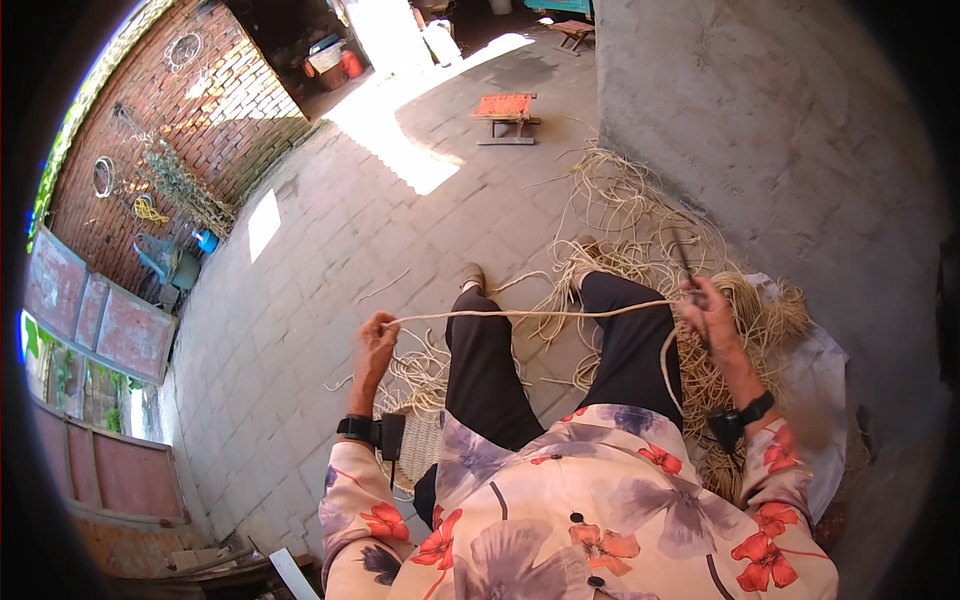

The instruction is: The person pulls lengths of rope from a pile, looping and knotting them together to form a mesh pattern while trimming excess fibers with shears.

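A pale straw-coloured cord (530,313) runs nearly level across my knees, from one hand to the other. Its left end is pinched in my closed left hand (375,345), out beyond my left knee. My right hand (708,315) is closed round a thin dark blade-like tool (683,255) that points up and away; its exact kind is unclear. The cord meets that hand's fingers, and a length hangs down beside my right thigh. Behind and under my right hand lies a big tangled heap of the same cord (770,315). A woven straw piece (420,445) shows below my left wrist.
Loose strands (620,195) spread over the paving around my right foot. A white sheet (815,375) lies under the heap, near a grey wall (780,130) on the right. Ahead stands a low orange-topped stool (503,107). A brick wall (215,90) rises at far left.
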A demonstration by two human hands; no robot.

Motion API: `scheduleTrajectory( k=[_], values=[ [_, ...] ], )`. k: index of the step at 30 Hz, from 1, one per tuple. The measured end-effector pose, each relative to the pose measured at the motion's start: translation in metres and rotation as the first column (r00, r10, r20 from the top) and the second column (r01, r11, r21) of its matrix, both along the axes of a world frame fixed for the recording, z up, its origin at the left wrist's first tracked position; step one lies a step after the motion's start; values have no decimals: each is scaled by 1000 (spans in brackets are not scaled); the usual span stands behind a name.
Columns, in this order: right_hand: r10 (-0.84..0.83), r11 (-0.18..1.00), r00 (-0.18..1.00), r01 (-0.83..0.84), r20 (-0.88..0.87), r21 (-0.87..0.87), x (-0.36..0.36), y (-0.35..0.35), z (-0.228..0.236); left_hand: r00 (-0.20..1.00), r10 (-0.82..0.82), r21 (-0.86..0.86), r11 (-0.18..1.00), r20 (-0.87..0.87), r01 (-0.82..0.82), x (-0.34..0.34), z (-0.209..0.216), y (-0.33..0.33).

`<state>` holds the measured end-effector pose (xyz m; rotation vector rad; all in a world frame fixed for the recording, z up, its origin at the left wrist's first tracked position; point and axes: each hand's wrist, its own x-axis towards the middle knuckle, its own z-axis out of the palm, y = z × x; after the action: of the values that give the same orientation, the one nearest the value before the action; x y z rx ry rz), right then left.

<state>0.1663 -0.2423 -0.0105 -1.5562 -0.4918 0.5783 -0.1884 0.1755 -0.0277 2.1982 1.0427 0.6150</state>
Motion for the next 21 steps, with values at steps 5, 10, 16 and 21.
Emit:
scheduleTrajectory(
  k=[5,10,16,21],
  values=[
    [-428,861,858,483,285,-161,117,-139,-42,989,145,-43,988,-32,-146,-65,-18,43],
    [-273,166,334,940,902,-298,209,-332,-42,951,305,-241,927,43,-287,-88,-38,69],
    [-424,-213,294,887,857,-410,211,-399,-17,949,313,-210,930,20,-303,-131,-44,81],
    [-406,20,496,844,767,-536,206,-400,-55,975,214,-532,819,-63,-214,-71,-19,48]
  ],
)
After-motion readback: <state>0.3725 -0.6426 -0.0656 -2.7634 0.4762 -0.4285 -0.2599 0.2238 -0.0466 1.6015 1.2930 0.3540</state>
